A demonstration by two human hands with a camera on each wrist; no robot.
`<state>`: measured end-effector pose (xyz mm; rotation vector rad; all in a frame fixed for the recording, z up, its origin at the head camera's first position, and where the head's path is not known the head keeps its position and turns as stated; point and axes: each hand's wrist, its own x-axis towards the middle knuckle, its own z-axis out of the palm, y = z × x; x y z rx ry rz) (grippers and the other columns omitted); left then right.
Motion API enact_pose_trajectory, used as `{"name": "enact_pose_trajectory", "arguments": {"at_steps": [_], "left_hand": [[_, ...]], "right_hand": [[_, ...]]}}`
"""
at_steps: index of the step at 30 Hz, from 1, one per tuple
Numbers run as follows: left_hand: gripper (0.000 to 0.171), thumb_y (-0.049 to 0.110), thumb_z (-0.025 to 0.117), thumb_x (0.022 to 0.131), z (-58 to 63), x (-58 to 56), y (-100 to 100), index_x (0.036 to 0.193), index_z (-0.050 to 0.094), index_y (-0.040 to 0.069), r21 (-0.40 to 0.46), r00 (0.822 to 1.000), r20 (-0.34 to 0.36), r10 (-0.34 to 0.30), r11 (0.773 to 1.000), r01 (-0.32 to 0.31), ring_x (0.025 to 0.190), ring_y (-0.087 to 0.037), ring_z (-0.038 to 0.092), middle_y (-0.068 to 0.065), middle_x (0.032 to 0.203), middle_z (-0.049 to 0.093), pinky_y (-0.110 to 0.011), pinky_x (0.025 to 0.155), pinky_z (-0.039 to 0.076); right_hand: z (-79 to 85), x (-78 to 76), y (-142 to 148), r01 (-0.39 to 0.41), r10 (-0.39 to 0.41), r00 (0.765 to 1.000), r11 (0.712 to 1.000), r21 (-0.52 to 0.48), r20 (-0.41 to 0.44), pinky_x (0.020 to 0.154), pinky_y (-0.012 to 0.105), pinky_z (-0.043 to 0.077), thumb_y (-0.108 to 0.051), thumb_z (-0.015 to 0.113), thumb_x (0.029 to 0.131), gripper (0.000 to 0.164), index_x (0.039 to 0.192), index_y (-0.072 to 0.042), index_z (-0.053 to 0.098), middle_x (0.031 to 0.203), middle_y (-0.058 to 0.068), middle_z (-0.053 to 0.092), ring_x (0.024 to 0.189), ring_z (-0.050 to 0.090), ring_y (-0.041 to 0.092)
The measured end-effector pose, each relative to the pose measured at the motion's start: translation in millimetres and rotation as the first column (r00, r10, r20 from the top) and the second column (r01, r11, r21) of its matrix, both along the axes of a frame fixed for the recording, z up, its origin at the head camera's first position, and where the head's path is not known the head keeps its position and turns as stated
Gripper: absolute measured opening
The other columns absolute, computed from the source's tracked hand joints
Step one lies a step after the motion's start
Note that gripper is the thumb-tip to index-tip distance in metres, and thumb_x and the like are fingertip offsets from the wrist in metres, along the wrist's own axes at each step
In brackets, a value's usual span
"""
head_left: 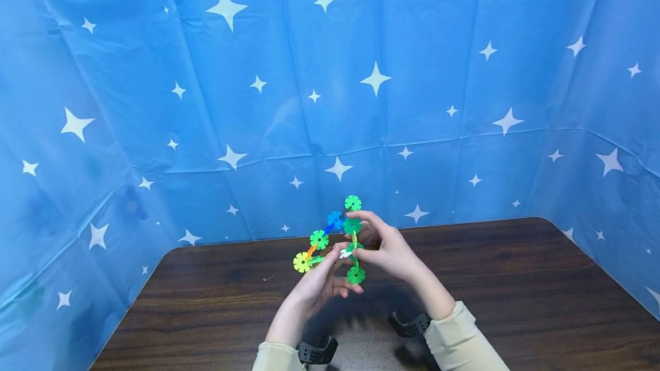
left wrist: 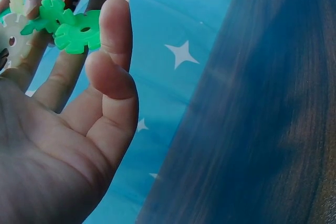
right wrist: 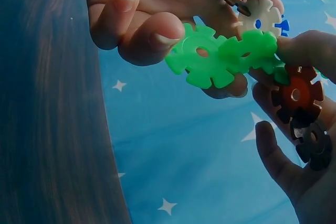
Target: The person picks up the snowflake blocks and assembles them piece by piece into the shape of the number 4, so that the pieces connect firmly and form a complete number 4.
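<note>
Both hands hold one chain of interlocking notched plastic discs over the table. My left hand [head_left: 317,288] grips it near a white disc [head_left: 345,253], its thumb on the upper side. From the right, my right hand [head_left: 392,248] pinches the green discs [right wrist: 199,65] between thumb and fingers. To the left the chain runs through a blue disc [head_left: 334,221] and a green one down to a yellow disc [head_left: 301,263]. Another green disc [head_left: 356,275] hangs lowest, by the left fingertips. A brown disc [right wrist: 295,97] and a black disc [right wrist: 316,139] show in the right wrist view.
Beneath the hands lies a dark wood-grain table [head_left: 216,296]. A blue curtain [head_left: 330,107] with pale stars stands along its back and sides. Black straps [head_left: 318,351] sit on both wrists, beside the light sleeves [head_left: 464,339].
</note>
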<state>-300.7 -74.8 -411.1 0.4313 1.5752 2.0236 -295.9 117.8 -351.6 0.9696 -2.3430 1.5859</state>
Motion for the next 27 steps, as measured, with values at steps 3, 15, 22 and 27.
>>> {"name": "enact_pose_trajectory", "arguments": {"at_steps": [3,15,22,27], "left_hand": [[0.073,0.063,0.038,0.097,0.0,0.0,-0.3,0.151,0.026,0.015,-0.002,1.000,-0.003,0.000,1.000,0.000,0.077,-0.016,0.069,-0.017,0.140,0.041,-0.023,0.064,0.049],[0.078,0.066,0.040,0.094,0.7,-0.9,-1.2,0.152,0.025,0.016,0.000,1.000,0.007,-0.003,1.000,0.003,0.078,-0.016,0.069,-0.018,0.143,0.041,-0.023,0.064,0.049],[0.078,0.063,0.037,0.097,1.6,-0.4,-2.1,0.153,0.020,0.013,-0.006,1.000,0.011,-0.003,1.000,0.003,0.078,-0.015,0.069,-0.015,0.144,0.042,-0.022,0.064,0.049],[0.080,0.065,0.038,0.096,0.6,-0.4,-1.3,0.153,0.019,0.012,-0.001,1.000,0.007,0.005,1.000,-0.005,0.078,-0.014,0.069,-0.020,0.148,0.035,-0.022,0.064,0.049]], "right_hand": [[0.8,0.7,-0.5,0.008,-0.008,1.000,1.000,0.005,-0.014,0.060,0.033,0.047,0.009,0.068,0.084,0.058,0.137,-0.003,0.046,0.093,0.018,0.065,0.073,0.061,0.028],[-22.7,-18.1,1.8,0.054,-0.054,0.998,0.998,0.022,-0.017,0.063,0.035,0.050,0.001,0.071,0.085,0.062,0.140,-0.014,0.048,0.101,0.011,0.067,0.077,0.063,0.024],[-22.3,-18.1,10.0,0.086,-0.076,0.991,0.992,0.094,-0.107,0.069,0.037,0.050,-0.020,0.082,0.079,0.081,0.148,-0.026,0.039,0.124,0.005,0.058,0.093,0.060,0.020],[-29.5,-17.3,16.9,0.176,-0.067,0.901,0.960,0.219,-0.428,0.090,0.048,0.047,-0.040,0.092,0.061,0.104,0.148,-0.020,0.039,0.140,0.005,0.046,0.123,0.048,0.024]]}}
